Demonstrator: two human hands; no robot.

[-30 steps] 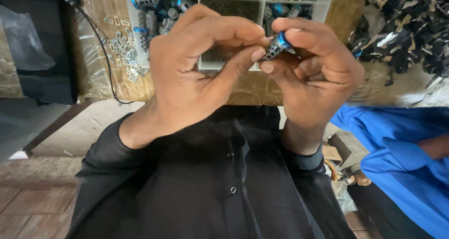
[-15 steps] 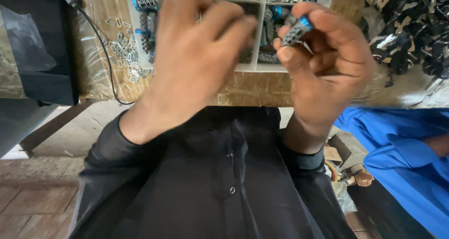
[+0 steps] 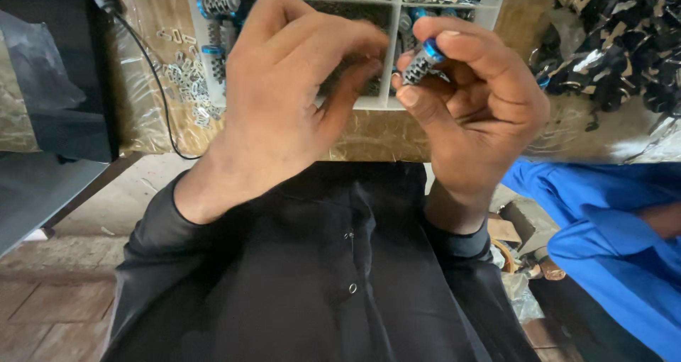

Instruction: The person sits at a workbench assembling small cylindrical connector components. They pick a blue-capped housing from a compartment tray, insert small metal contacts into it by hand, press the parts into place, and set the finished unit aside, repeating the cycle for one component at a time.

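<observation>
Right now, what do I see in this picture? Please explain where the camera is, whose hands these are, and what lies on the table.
The camera sits on a person's head and looks down, so the two bare hands belong to that person. The right hand pinches a small grey part with a blue end between thumb and fingers. The left hand is beside it, fingers curled over the tray; whether it holds anything cannot be told. On the table stands a white tray with compartments full of small metal pieces. More loose metal pieces lie left of it, and a black cable runs there too. At the right edge is another person's blue sleeve.
</observation>
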